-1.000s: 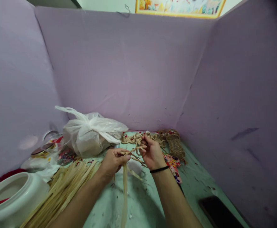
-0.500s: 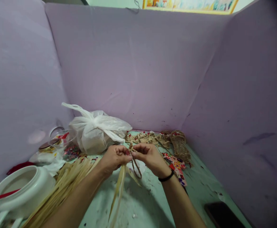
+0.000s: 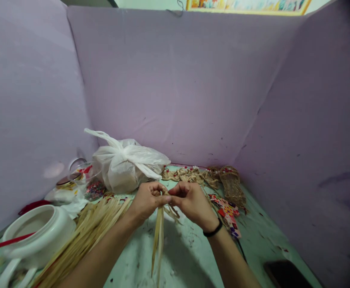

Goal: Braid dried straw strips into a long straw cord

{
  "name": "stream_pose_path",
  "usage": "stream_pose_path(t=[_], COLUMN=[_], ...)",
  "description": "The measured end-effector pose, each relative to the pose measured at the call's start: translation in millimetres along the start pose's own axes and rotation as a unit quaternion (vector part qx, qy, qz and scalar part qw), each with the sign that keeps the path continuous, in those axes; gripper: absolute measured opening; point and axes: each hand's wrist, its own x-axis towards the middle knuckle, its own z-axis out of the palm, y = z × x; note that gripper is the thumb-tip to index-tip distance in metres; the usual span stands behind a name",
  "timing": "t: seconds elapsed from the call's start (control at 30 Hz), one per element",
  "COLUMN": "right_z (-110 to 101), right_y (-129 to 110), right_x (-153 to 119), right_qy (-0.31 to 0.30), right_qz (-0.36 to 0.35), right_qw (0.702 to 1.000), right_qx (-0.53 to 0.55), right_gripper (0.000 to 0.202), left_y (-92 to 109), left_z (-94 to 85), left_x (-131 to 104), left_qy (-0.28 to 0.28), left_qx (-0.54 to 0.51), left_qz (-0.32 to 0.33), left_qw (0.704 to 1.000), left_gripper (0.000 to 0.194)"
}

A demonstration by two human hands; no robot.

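Note:
My left hand (image 3: 151, 200) and my right hand (image 3: 189, 202) meet over the middle of the table, fingertips pinched together. Between them is a small braided piece of dried plant strips (image 3: 166, 193), mostly covered by the fingers. Two long pale strips (image 3: 158, 240) hang from it below my left hand. Shorter strip ends and a bit of brown cord (image 3: 173, 214) dangle under my right fingertips. A black band circles my right wrist. Left of my left forearm lies a bundle of long dried strips (image 3: 94, 228).
A knotted white plastic bag (image 3: 124, 168) sits at the back, beside a clear tub of beads (image 3: 94, 188). At left stands a white pot (image 3: 40, 232) with a red stick. Woven pieces (image 3: 193, 176), a twine roll (image 3: 232, 186), patterned fabric (image 3: 228, 214) and a phone (image 3: 285, 274) are rightward. Purple panels enclose the table.
The brown cord loop that hung below my hands is now mostly drawn up or hidden. My fingers have closed nearer together, and the view has shifted slightly.

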Motion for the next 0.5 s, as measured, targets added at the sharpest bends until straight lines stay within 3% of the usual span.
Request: stream_pose_path(t=[0.1, 0.2, 0.33, 0.5], right_z=[1, 2, 1, -3], right_y=[-8, -13, -9, -2], right_x=[-5, -9, -9, -6], right_qy=[-0.001, -0.007, -0.036, -0.064], right_qz=[-0.057, -0.062, -0.005, 0.041], right_qw=[0.991, 0.986, 0.993, 0.997], right_qx=[-0.120, -0.153, -0.115, 0.025], right_gripper=[0.004, 0.005, 0.006, 0.014], left_y=[-2, -4, -5, -2], left_z=[-3.1, -2.1, 4.1, 4.8], left_x=[0, -2, -6, -6], left_qy=[0.012, 0.054, 0.108, 0.049], left_qx=[0.044, 0.076, 0.081, 0.040], left_qz=[0.016, 0.050, 0.085, 0.046], left_qw=[0.999, 0.994, 0.987, 0.997], left_gripper=[0.013, 0.011, 0.012, 0.017])
